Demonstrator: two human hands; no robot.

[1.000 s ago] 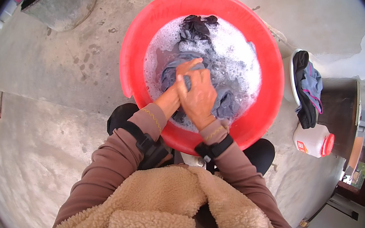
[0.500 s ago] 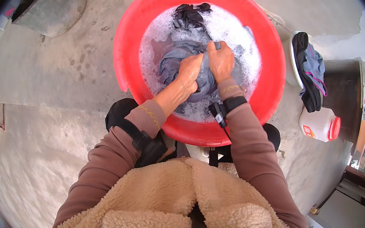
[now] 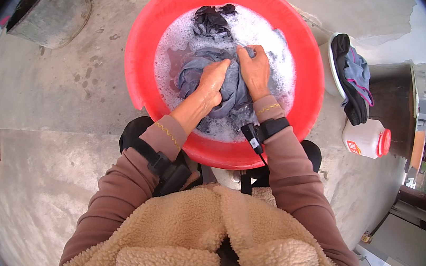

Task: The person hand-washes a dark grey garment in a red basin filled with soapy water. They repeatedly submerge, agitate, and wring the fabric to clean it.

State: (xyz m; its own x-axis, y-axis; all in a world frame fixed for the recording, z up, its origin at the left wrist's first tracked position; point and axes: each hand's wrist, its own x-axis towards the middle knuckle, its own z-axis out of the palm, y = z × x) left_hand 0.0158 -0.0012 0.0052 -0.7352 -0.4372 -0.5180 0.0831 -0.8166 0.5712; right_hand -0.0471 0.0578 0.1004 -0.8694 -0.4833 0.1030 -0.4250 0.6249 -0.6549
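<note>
Toward the middle of the big red tub, we've got both hands busy with a wet grey cloth that sits bunched up in soapy water. Our left hand is curled tight around a fold of it, thumb up top. Our right hand has another bit pinched between thumb and fingers, a little nearer the tub's far edge. The hands sit close together but don't touch, with some of the cloth showing between them.

Closer to the tub's far edge we see a crumpled black cloth poking out of the water, and the white suds are thickest over toward the right edge.

Just beside the tub's right edge we have a white bucket, with a black garment and a blue-grey garment with pink trim draped over its rim. Nearer us, on the concrete floor, sits a translucent jar with a red lid. Well off the tub's left edge we spot a grey metal bucket. We're wearing brown sleeves with black straps around them.
</note>
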